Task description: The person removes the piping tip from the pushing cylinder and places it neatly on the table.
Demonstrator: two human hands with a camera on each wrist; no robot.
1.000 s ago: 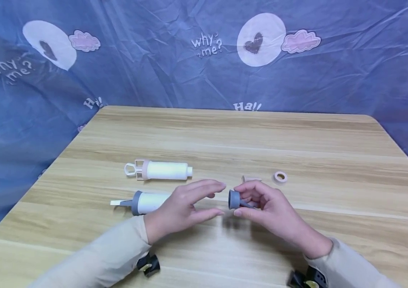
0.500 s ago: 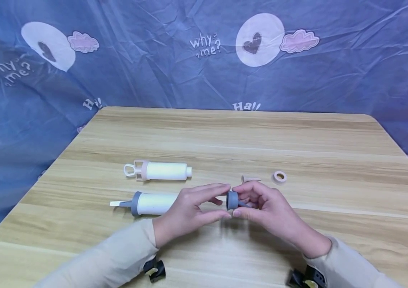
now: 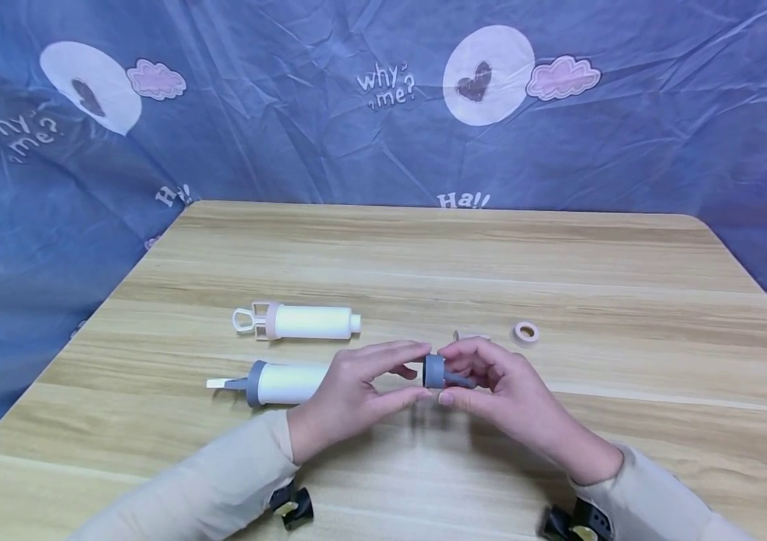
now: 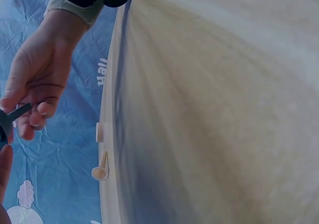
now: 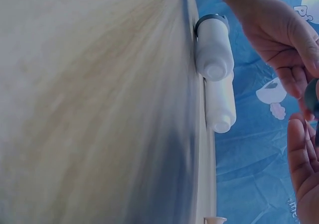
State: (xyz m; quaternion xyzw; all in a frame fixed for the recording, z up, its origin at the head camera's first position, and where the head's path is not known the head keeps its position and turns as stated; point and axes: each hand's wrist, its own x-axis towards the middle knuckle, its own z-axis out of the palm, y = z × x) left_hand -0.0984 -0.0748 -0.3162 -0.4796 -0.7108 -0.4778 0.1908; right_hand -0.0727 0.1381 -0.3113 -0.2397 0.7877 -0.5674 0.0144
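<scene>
Above the table, a grey nozzle cap (image 3: 433, 371) is held between both hands, its wide rim to the left and its narrow spout to the right. My left hand (image 3: 363, 383) pinches the rim with index finger above and thumb below. My right hand (image 3: 501, 379) has its fingertips and thumb on the spout side of the cap. In the left wrist view the spout of the cap (image 4: 20, 110) points toward the right hand (image 4: 45, 67). Behind the left hand lies a white syringe-like tube with a grey collar (image 3: 288, 383), its front end hidden.
A second white tube with a pinkish collar (image 3: 312, 321) lies farther back on the wooden table (image 3: 424, 255). Beyond the right hand are a small pinkish ring (image 3: 526, 333) and a partly hidden pinkish nozzle piece (image 3: 471, 336). A blue printed cloth (image 3: 288, 113) hangs behind.
My left hand has moved right to the grey nozzle cap and taken its rim. The cap has shifted slightly left and turned a little; the right hand has barely moved.
</scene>
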